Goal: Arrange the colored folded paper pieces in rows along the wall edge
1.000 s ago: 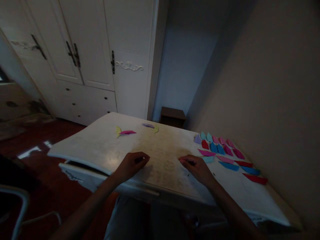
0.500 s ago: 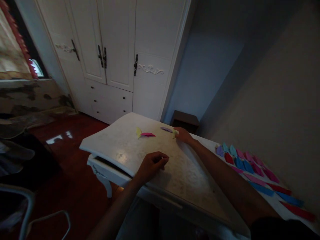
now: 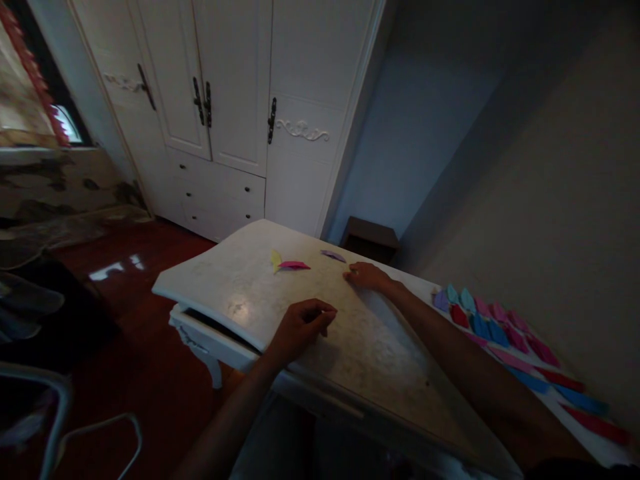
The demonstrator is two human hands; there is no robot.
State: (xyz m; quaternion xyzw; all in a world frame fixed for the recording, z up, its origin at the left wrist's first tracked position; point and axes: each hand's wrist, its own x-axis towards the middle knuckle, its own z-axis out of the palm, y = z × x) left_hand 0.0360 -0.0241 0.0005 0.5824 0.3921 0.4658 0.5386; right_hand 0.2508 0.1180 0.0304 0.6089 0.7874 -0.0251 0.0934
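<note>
My right hand (image 3: 369,275) is at the far right part of the white table (image 3: 225,267), fingers bent down close to the top. A sliver of yellow folded paper (image 3: 349,267) shows at its fingertips, and the hand hides the rest. Just left of those fingers lies a purple folded paper piece (image 3: 333,256). Farther left, a pink folded paper piece (image 3: 294,265) touches an upright yellow folded paper piece (image 3: 275,261). My left hand (image 3: 303,325) hovers or rests near the table's front, fingers curled and thumb against them, with nothing visible inside.
Several rows of coloured folded paper pieces (image 3: 493,330) lie on a white surface along the right wall. Behind the table stand a white wardrobe (image 3: 230,87) and a small brown cabinet (image 3: 373,233). A metal chair frame (image 3: 57,383) is at the lower left.
My right hand has turned and lowered slightly, so the yellow folded paper that showed in its fingers is now mostly covered. My left hand keeps nearly the same pose. The view has shifted slightly.
</note>
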